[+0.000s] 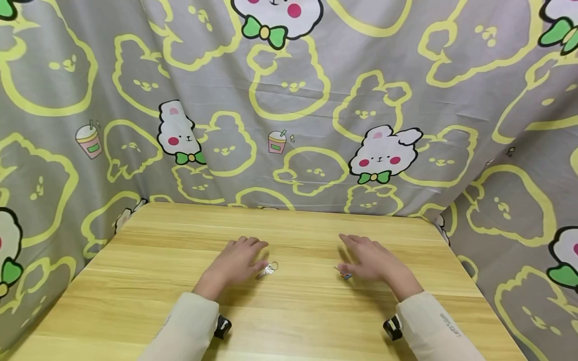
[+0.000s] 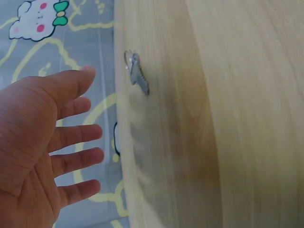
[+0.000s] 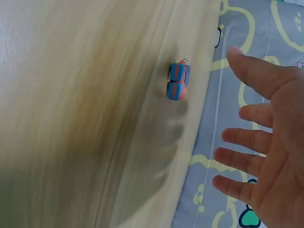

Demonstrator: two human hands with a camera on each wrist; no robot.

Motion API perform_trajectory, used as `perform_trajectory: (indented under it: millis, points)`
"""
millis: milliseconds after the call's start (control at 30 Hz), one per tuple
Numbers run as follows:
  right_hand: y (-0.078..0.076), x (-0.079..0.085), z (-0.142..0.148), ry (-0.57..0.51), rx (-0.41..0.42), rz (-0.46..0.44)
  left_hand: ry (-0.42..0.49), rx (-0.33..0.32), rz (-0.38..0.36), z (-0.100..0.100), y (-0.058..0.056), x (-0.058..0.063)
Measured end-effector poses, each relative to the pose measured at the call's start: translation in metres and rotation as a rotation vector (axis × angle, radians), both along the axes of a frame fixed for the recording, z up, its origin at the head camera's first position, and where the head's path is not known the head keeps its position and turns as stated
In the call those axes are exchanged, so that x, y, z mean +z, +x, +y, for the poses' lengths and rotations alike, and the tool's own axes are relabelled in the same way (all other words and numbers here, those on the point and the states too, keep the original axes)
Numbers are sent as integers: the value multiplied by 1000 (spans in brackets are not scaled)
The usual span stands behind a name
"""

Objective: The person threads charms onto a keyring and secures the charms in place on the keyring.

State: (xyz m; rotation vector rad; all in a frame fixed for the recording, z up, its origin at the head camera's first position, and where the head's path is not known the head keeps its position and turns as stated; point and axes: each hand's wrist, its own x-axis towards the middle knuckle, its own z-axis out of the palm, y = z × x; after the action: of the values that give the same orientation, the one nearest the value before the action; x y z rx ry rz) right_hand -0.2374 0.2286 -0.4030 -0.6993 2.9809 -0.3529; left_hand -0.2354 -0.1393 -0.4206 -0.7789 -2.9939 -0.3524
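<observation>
On the wooden table lie silver keys on a ring (image 1: 268, 269), just right of my left hand (image 1: 239, 261). In the left wrist view the keys (image 2: 137, 76) rest on the wood, apart from the spread fingers of that hand (image 2: 42, 137). A small blue and red figure-like trinket (image 1: 345, 275) with a metal ring lies by the thumb of my right hand (image 1: 372, 259), which partly covers it from above. The right wrist view shows the trinket (image 3: 177, 81) on the wood, with the loosely spread right hand (image 3: 270, 133) holding nothing.
The light wooden table (image 1: 289, 311) reaches back to a grey curtain (image 1: 311, 135) with yellow outlines and cartoon rabbits, which hangs along the back and both sides. A black wrist strap piece (image 1: 223, 327) shows under the left sleeve, another (image 1: 393, 328) under the right.
</observation>
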Motion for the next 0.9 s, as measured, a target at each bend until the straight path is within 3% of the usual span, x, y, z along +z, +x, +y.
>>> perform_trajectory:
  millis: [100, 333, 467, 667, 900]
  points:
    - [-1, -2, -2, 2, 1, -34, -9, -3, -21, 3, -2, -3]
    - [-2, -9, -5, 30, 5, -60, 68, -34, -100, 14, -5, -5]
    - [-3, -11, -7, 24, 27, -61, 86, -44, -122, 18, -9, -8]
    - [-5, -15, -8, 5, 87, -74, 173, -69, -212, 20, -12, -16]
    - [-6, -17, -6, -23, 107, -85, 204, -107, -224, 19, -17, -18]
